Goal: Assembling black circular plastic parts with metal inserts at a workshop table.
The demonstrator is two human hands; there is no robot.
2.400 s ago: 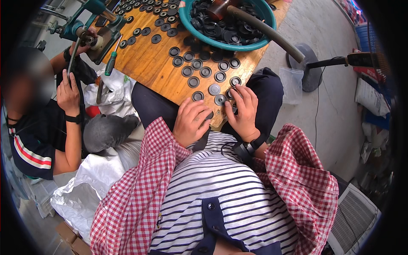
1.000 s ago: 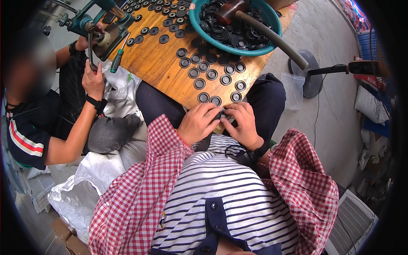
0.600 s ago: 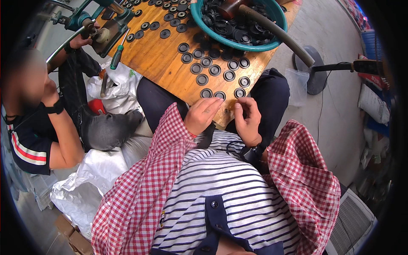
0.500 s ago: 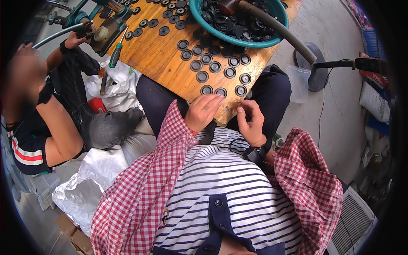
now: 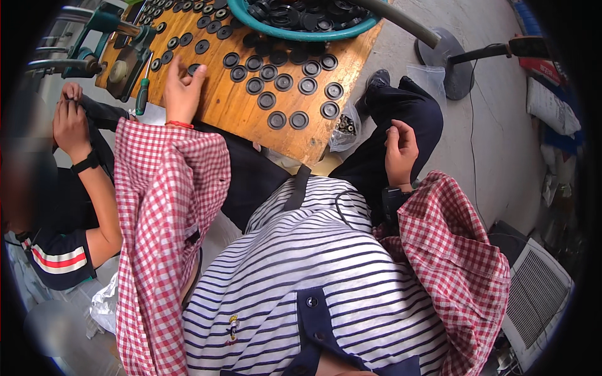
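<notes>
My left hand reaches over the left side of the wooden table, thumb and fingers apart around a black round disc lying there. Whether the fingertips touch that disc is hard to see. Off the table's right edge, above my right thigh, my right hand is closed, its thumb against the curled fingers; anything pinched in it is too small to make out. Several black ridged discs, one of them a disc close to the near corner, lie flat in loose rows on the table.
A teal basin heaped with black discs stands at the far side. A green-handled screwdriver lies beside a hand press on the left. A co-worker's hand is near it. A clear bag of small parts hangs by the right edge.
My left hand has left the disc at the table's near corner and moved far left to another disc. My right hand has drawn away rightward from the table corner. The view has shifted.
</notes>
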